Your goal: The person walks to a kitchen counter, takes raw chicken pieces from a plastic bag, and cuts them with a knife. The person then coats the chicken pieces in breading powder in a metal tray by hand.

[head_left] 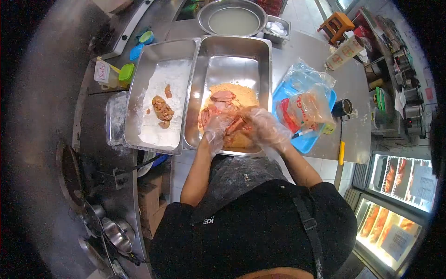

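Both my hands wear clear plastic gloves and work inside a deep steel pan [233,45] that holds orange-yellow coating powder [239,89]. My left hand [217,130] is closed around raw meat [236,124] at the near side of the powder. Beside it, my right hand [267,126] reaches over the meat from the right; its fingers are smeared by motion, so their grip is unclear. A further piece of raw meat [223,96] lies on the powder just beyond my hands. In the adjoining steel pan [179,51], brownish meat pieces [162,109] rest on white flour [155,132].
A blue tray [304,146] with plastic bags [306,104] stands to the right, near a dark cup [343,108] and a yellow-handled tool [342,152]. Behind the pans sits a wide bowl of cloudy liquid [233,21]. A green-lidded container [125,74] is at left.
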Motion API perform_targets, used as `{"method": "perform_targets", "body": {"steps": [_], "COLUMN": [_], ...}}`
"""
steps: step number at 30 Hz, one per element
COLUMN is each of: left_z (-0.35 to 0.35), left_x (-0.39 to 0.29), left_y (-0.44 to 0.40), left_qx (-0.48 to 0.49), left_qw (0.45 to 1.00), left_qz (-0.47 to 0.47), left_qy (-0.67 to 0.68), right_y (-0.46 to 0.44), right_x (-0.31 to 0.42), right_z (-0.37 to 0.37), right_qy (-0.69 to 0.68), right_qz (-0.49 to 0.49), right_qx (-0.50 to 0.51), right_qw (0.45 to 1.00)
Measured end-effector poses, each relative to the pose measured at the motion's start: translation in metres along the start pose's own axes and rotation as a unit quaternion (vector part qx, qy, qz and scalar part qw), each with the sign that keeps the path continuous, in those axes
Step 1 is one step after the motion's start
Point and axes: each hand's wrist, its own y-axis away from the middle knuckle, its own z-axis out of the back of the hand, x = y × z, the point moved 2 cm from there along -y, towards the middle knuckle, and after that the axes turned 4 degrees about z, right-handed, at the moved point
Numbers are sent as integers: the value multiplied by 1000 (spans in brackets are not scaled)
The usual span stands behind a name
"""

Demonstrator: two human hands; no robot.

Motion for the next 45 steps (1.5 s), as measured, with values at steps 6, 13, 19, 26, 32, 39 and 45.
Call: {"method": "perform_targets", "body": {"steps": [6,13,19,26,32,39,45], "left_z": [4,20,8,-7,43,37,91], "left_x": [-5,-2,9,-1,17,12,0], "left_y": [18,-18,-25,-1,-58,-44,-46], "left_qx": [-10,-77,6,-12,-48,-132,-121], "left_qw": [999,827,966,980,960,953,920], "left_qz": [-43,-269,-246,-154,-229,-235,-188], "left_qy": [-12,-487,-83,-127,-154,-142,-322], "right_y": [-2,7,3,-13,-13,-9,77], "right_x": [-25,-57,-92,-51,-57,-61,-169], "right_z": [-23,-61,-76,-54,-78,-81,43], "right_qy": [-242,-642,-450,-413,-192,-126,106], "right_qz": [-129,-284,-282,-232,-132,-80,-230], "right_qx": [13,-44,2,-64,-153,-199,-281], "right_qw": [962,711,847,878,960,969,926]}}
